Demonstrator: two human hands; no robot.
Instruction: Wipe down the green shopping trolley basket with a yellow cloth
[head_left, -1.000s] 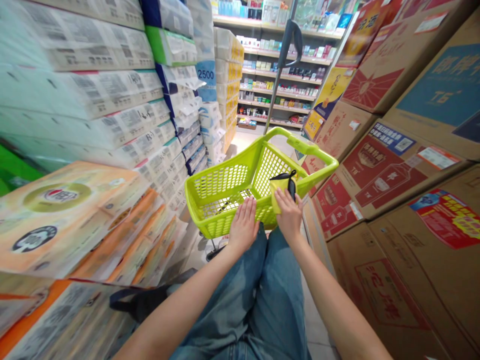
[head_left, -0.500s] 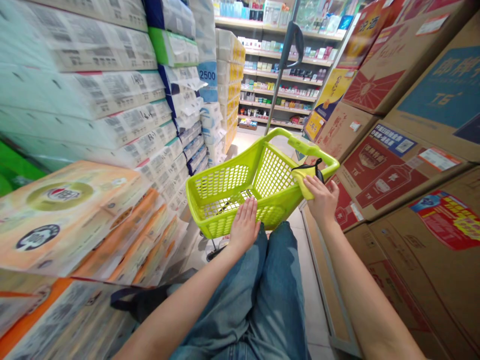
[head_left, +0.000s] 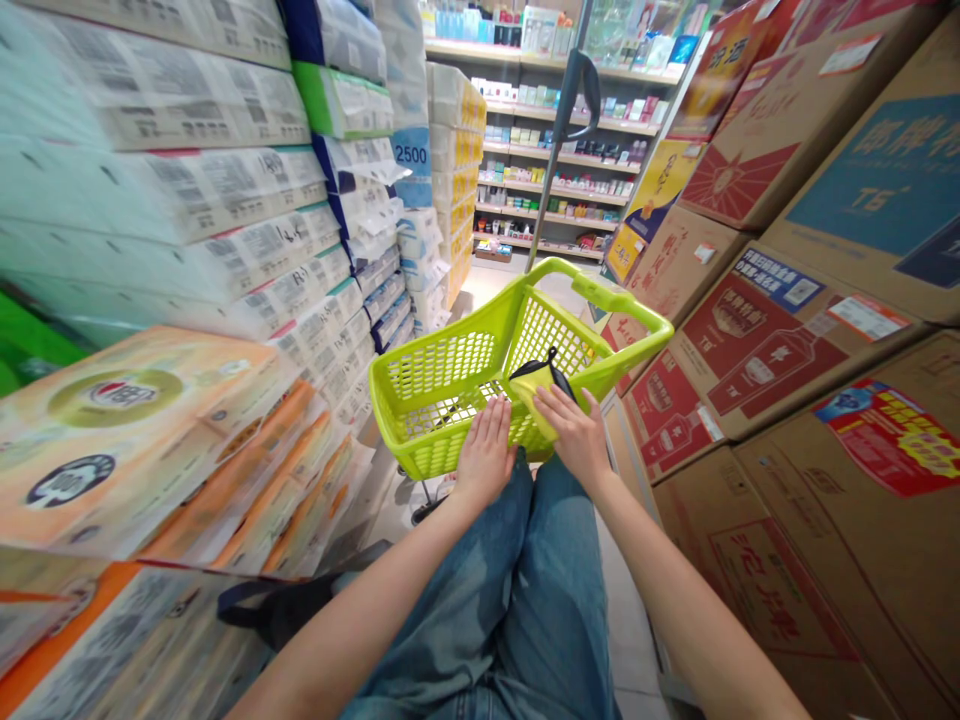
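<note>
A lime-green shopping basket (head_left: 427, 352) with lattice walls stands tilted across my knees' front, its long handle (head_left: 626, 306) at the far right. My left hand (head_left: 484, 458) rests on the near rim with its fingers stretched out flat and holds nothing. Just right of it, my right hand (head_left: 576, 432) presses a yellow cloth (head_left: 532, 384) with black edging and a small black loop against the same rim. Part of the cloth is hidden under my fingers. The inside of the basket shows only its lattice floor.
Stacked white paper packs (head_left: 225, 190) and orange packs (head_left: 142, 420) crowd the left side. Brown and red cartons (head_left: 765, 340) rise close on the right. A grey pole with a looped handle (head_left: 574, 95) stands beyond the basket, before shelves of small goods (head_left: 555, 180).
My right hand has slid left and nearer along the rim with the cloth, from the handle end to beside my left hand. My left hand stays in place.
</note>
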